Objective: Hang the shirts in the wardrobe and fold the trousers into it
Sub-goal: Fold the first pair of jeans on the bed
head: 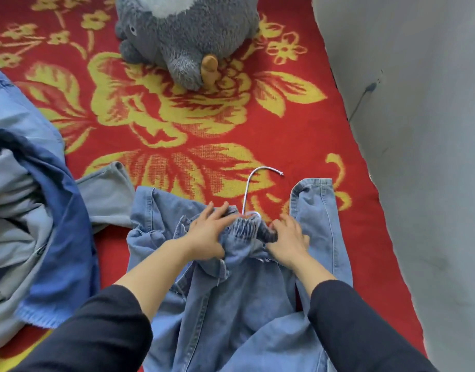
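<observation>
A light blue denim shirt [239, 296] lies spread on the red flowered blanket [156, 124], collar away from me. A white wire hanger hook [254, 181] sticks out of its collar; the rest of the hanger is hidden inside the shirt. My left hand [208, 233] grips the bunched collar fabric on the left of the hook, thumb tucked under a fold. My right hand [288, 238] grips the collar on the right side. One sleeve [315, 208] runs up past my right hand.
A heap of blue and grey clothes [29, 237] lies at the left, with a grey trouser leg [107, 194] reaching toward the shirt. A grey plush toy [185, 36] sits at the far side of the blanket. A grey wall [424, 130] borders the right.
</observation>
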Action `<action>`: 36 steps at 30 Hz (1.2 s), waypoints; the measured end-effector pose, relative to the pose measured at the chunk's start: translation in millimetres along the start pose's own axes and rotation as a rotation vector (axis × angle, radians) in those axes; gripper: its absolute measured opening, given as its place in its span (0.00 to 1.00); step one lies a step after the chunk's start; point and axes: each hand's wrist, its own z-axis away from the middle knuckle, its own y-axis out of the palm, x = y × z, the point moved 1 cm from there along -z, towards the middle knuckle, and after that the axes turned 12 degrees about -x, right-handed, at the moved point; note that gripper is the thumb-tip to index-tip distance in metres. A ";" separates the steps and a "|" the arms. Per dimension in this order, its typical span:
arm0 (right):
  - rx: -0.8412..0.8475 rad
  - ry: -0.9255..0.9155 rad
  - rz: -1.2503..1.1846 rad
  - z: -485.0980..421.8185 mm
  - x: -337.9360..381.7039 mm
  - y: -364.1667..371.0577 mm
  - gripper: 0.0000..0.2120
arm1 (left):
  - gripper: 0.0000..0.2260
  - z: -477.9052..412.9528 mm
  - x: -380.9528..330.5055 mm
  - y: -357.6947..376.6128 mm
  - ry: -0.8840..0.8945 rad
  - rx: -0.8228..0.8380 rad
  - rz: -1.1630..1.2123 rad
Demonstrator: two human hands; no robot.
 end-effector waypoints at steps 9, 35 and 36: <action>0.094 -0.287 0.237 90.9 -61.6 -32.6 0.07 | 0.22 43.2 -10.3 -25.9 0.228 -0.041 -0.738; -1.136 -0.296 -1.288 72.5 158.9 -437.4 0.17 | 0.39 132.3 -188.6 -396.0 0.271 -1.471 0.241; -1.204 -0.345 -1.175 78.5 155.9 -439.4 0.18 | 0.38 138.0 -186.9 -396.5 0.338 -1.492 0.153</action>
